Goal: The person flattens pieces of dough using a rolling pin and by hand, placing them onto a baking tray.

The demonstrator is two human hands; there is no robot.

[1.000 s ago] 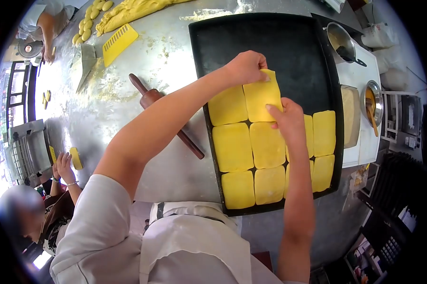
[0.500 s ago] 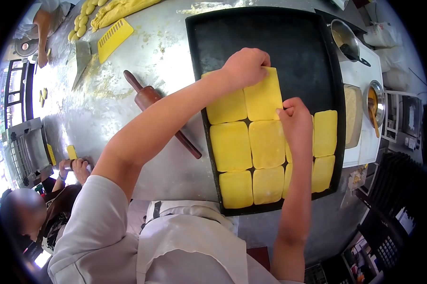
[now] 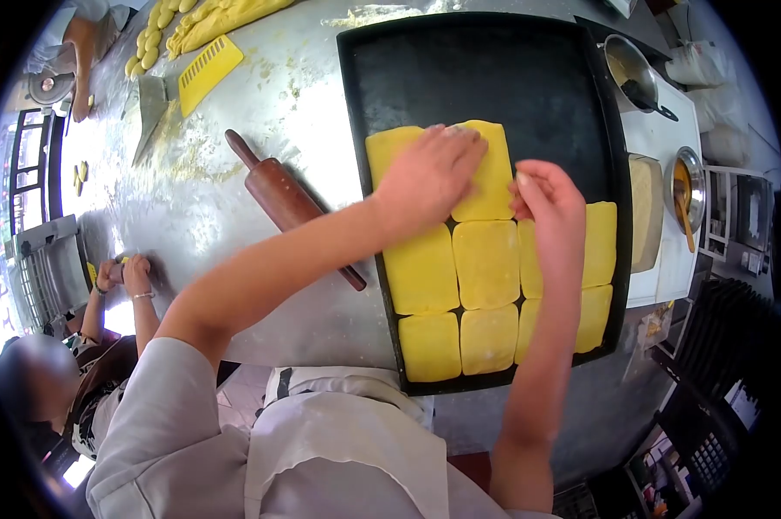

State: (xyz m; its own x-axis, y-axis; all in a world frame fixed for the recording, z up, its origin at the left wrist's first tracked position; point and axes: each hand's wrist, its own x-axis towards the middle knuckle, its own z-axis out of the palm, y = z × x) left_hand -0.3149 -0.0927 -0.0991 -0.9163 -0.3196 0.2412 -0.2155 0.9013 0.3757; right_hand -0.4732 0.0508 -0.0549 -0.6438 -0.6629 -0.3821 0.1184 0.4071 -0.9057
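While the left hand (image 3: pixel 429 182) spreads flat over the far row of yellow dough sheets (image 3: pixel 394 151), its fingers extended and gripping nothing, the right hand (image 3: pixel 556 195) is curled beside the right edge of that row's second sheet (image 3: pixel 494 169). Whether the left hand presses on the dough, or the right pinches anything, cannot be told. The second sheet lies in the black tray (image 3: pixel 494 69), next to the row's first. A rolling pin (image 3: pixel 278 195) rests on the metal table (image 3: pixel 312 324), left of the tray.
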